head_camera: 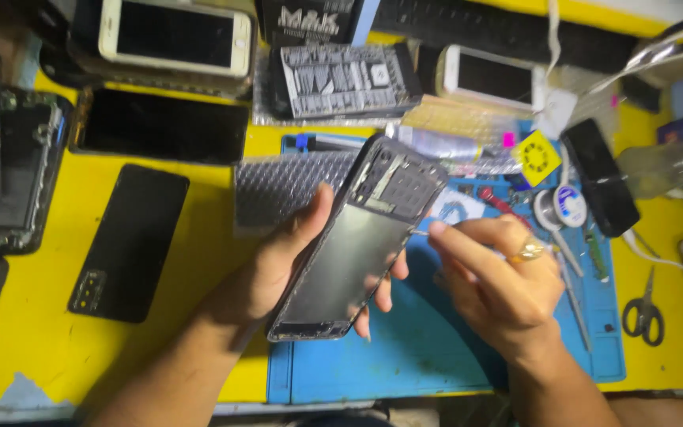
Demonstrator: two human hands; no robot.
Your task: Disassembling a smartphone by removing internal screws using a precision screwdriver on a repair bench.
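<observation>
Table (199, 261): yellow top, crowded with phones and repair gear; paint was chipped at the near left corner.
Work mat (405, 348): blue, lay on the table under both hands, with small tools along its right side.
Opened phone (361, 237): a dark smartphone with its back cover off, held tilted above the mat, camera end pointing up and away, the inner frame and a flat grey panel facing the viewer.
Left hand (278, 269): clamped around the opened phone, thumb on its left edge, fingertips showing along its right edge.
Right hand (499, 277): wore a ring; thumb and forefinger were pinched together on a thin tool whose tip touched the phone's right edge. The tool was too small to name.
Black back cover (128, 241): lay flat on the table, left of the hands, camera cutout at the near end.
Dark phone (164, 125): lay screen up beyond the back cover.
White phone (174, 35): lay at the far left, resting on another thing.
Screwdriver bit set (345, 79): grey and black tray, at the far middle.
Second white phone (493, 77): just right of the bit set.
Black phone (601, 175): at the mat's far right corner.
Solder spool (569, 207): just beside the black phone.
Scissors (643, 312): on the table right of the mat.
</observation>
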